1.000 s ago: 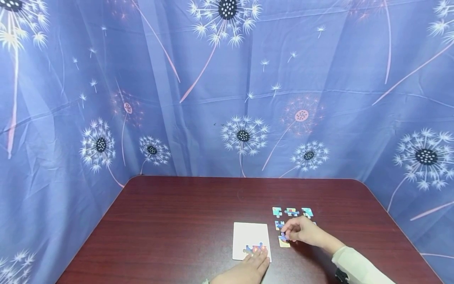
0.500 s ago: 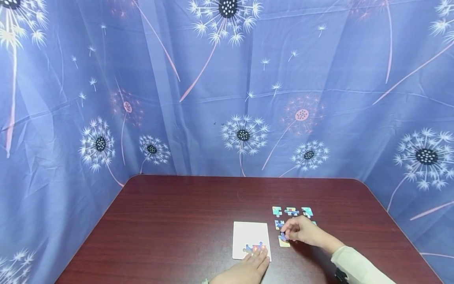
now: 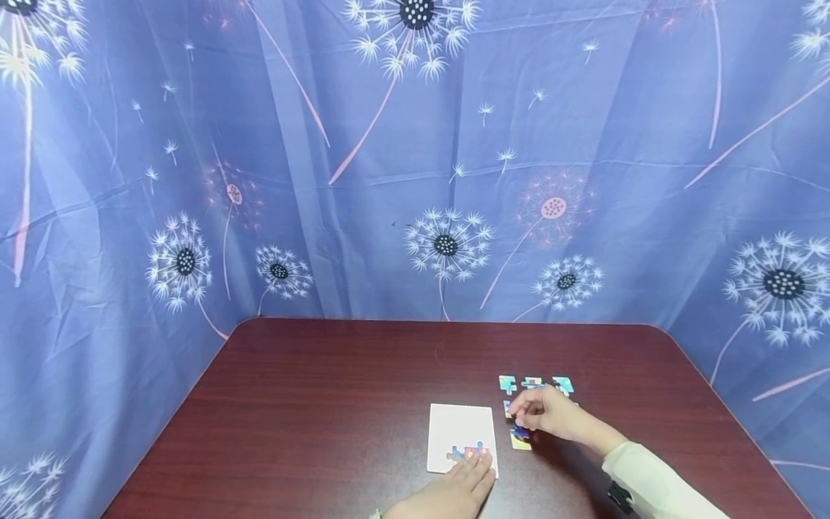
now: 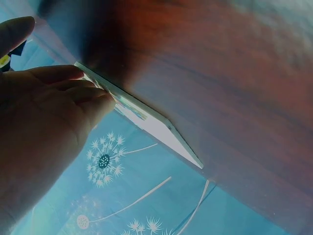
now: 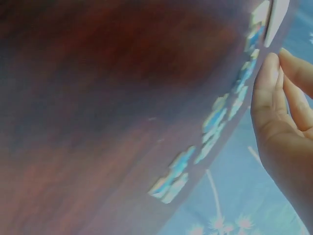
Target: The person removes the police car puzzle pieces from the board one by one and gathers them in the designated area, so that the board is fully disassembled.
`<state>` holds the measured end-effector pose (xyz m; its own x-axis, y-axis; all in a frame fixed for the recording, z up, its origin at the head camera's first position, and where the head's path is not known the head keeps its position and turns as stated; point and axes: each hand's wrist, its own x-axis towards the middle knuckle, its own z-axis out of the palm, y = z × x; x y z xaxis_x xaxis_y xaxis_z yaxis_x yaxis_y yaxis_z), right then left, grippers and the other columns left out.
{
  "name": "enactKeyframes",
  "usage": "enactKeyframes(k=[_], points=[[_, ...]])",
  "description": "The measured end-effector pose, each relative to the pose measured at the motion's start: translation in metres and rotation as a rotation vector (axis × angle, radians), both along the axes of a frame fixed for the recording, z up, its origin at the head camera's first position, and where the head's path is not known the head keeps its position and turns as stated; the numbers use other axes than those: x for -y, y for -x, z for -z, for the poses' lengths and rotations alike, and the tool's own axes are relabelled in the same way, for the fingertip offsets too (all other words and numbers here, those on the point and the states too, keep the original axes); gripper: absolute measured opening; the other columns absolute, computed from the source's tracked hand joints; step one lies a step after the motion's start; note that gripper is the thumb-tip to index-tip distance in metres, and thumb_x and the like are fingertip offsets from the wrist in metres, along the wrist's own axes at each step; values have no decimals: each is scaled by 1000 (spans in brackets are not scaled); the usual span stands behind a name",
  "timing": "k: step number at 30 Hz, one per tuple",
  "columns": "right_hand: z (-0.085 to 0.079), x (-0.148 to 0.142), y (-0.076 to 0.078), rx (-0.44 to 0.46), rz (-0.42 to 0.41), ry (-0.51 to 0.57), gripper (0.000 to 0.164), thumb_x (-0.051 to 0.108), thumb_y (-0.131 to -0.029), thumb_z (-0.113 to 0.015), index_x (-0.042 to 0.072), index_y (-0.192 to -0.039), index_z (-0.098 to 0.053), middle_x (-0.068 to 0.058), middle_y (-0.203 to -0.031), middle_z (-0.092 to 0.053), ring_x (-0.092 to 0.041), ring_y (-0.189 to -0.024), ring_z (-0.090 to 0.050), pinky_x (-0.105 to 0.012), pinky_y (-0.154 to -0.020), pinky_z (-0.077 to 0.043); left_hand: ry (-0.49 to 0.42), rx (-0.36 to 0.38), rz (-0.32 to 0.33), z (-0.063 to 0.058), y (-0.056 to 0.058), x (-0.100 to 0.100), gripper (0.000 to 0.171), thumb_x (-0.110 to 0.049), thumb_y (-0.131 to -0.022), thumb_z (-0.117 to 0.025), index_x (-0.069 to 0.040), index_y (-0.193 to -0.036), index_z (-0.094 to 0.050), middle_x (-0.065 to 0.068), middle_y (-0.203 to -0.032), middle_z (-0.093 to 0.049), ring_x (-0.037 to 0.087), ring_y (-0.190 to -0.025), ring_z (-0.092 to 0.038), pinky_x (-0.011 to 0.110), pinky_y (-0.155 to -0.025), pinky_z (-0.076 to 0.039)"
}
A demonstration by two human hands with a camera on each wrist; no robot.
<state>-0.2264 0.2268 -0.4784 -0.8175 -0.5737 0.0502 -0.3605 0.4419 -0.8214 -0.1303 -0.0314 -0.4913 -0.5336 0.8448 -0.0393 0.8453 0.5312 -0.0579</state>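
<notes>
My left hand [image 3: 450, 494] lies over the near edge of a white square puzzle board [image 3: 447, 425], its straight fingertips pressing on the joined puzzle pieces [image 3: 457, 453] there. Part of those pieces is hidden under the fingers. In the left wrist view the board [image 4: 168, 134] appears nearly edge-on beyond the hand. To the right, my right hand [image 3: 558, 414] hovers with bent fingers over loose pieces, just above a yellow and blue puzzle piece [image 3: 521, 444]. In the right wrist view, thumb and fingertips of the right hand [image 5: 281, 107] come close together, with no piece visible between them.
Several loose puzzle pieces lie on the dark red wooden table [image 3: 324, 411] right of the board, including a teal corner piece [image 3: 507, 383] and another teal piece [image 3: 563, 384]. Behind the table hangs a blue dandelion-print curtain [image 3: 363, 238].
The right hand stays over the loose pieces, then shifts slightly up and left, showing more of the blue on the piece below. The left hand keeps its place on the board.
</notes>
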Motion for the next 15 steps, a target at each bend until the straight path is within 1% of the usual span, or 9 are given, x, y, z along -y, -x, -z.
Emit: enactKeyframes(k=[2,3,5,7,8,9,12,15], points=[[-3,5,2,-13,-24,19,10,-1,-88,-65,-4,-97,-68,-10,-81,-67,-6,-71,-61,-23,-60,-53,0,-3,-6,1,0,-1,72,-58,-95,-41,-4,-142,-45,14,-149,-39,21,-138,-35,25,-108,-34],[-4,8,3,-16,-36,24,11,0,-88,-64,-4,-98,-67,-10,-82,-67,-7,-71,-61,-23,-61,-53,-5,13,-11,1,0,-2,71,-57,-95,-41,-3,-141,-45,14,-149,-39,21,-138,-35,25,-108,-34],[-5,14,5,-17,-61,29,12,1,-89,-64,-4,-100,-67,-11,-83,-67,-8,-72,-62,-24,-62,-53,-21,64,-30,3,-2,-4,71,-56,-96,-41,-1,-141,-45,15,-148,-40,21,-138,-36,25,-107,-35],[-4,20,5,-3,-91,41,13,2,-90,-63,-4,-101,-67,-13,-85,-68,-10,-72,-63,-24,-61,-54,-43,123,-55,7,-4,-7,69,-54,-98,-39,0,-140,-45,16,-148,-40,22,-137,-37,26,-107,-35],[-3,24,6,1,-108,45,13,2,-91,-63,-4,-102,-67,-14,-85,-68,-11,-71,-63,-25,-61,-54,-51,155,-78,9,-5,-9,70,-54,-98,-37,1,-140,-45,15,-148,-40,22,-138,-37,26,-107,-35],[-2,27,6,-7,-124,47,13,3,-91,-63,-3,-101,-67,-14,-86,-68,-11,-72,-63,-25,-63,-54,-65,170,-97,12,-7,-11,70,-55,-99,-35,1,-139,-46,15,-148,-41,22,-137,-38,26,-107,-36],[3,38,7,-17,-164,45,13,4,-90,-64,-2,-101,-68,-12,-87,-68,-10,-74,-63,-25,-65,-54,-88,159,-154,18,-14,-17,72,-57,-98,-31,1,-138,-48,13,-146,-43,21,-136,-40,26,-106,-37],[8,49,7,-22,-203,36,13,5,-89,-65,1,-100,-70,-7,-87,-67,-7,-77,-62,-25,-70,-54,-99,148,-206,20,-17,-22,75,-61,-97,-30,0,-139,-47,12,-147,-43,20,-136,-39,26,-106,-37]])
